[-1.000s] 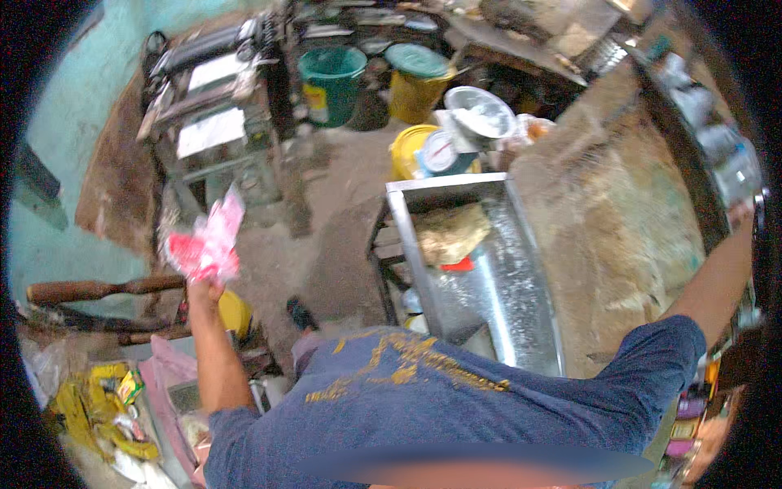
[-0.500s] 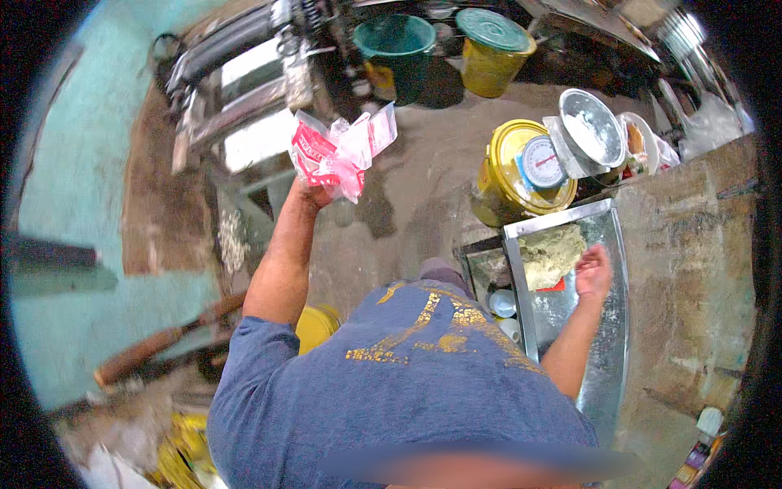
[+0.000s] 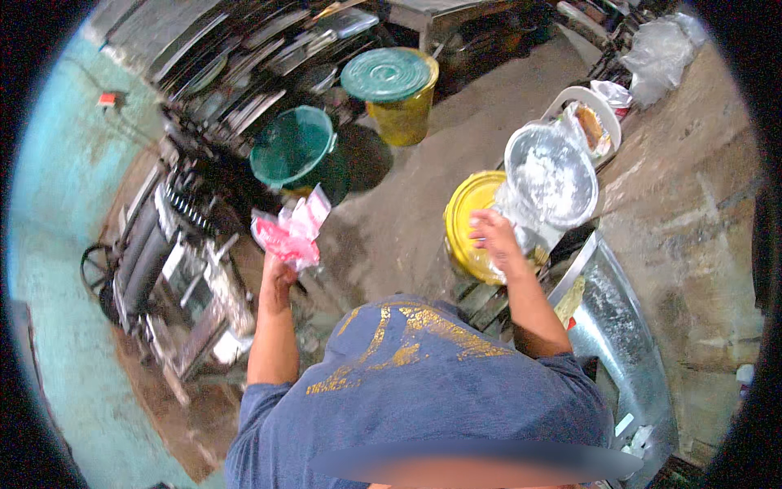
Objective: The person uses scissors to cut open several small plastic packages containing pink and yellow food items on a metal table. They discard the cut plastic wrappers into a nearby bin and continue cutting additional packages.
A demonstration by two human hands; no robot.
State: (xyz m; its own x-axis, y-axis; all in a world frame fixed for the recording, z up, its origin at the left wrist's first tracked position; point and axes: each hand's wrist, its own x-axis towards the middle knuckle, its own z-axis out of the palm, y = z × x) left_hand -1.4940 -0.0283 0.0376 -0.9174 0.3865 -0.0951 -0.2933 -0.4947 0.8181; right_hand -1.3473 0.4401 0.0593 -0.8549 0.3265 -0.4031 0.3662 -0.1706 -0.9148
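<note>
A crumpled red-and-clear plastic bag (image 3: 287, 236) is gripped in my left hand (image 3: 281, 275), raised over the floor near a roller machine. My right hand (image 3: 498, 243) hovers by the yellow-lidded bucket (image 3: 461, 220), beside the weighing scale; its fingers look apart and hold nothing that I can see. White powder dusts the round metal scale pan (image 3: 554, 175). Hand and pan hide most of the scale's dial. A pale lump of dough (image 3: 570, 300) shows in part by the metal tray (image 3: 631, 326), partly behind my right forearm.
Ahead stand an open green tub (image 3: 297, 147) and a yellow bucket with a green lid (image 3: 389, 75). The roller machine (image 3: 151, 228) lines the left wall. Past the scale sits a white container (image 3: 599, 122) with orange-brown contents. A worn wooden table (image 3: 700, 220) lies at right.
My view has swung, so the tub and buckets now lie further left. My right hand has gone from the dough tray to beside the scale. My left hand still holds the bag.
</note>
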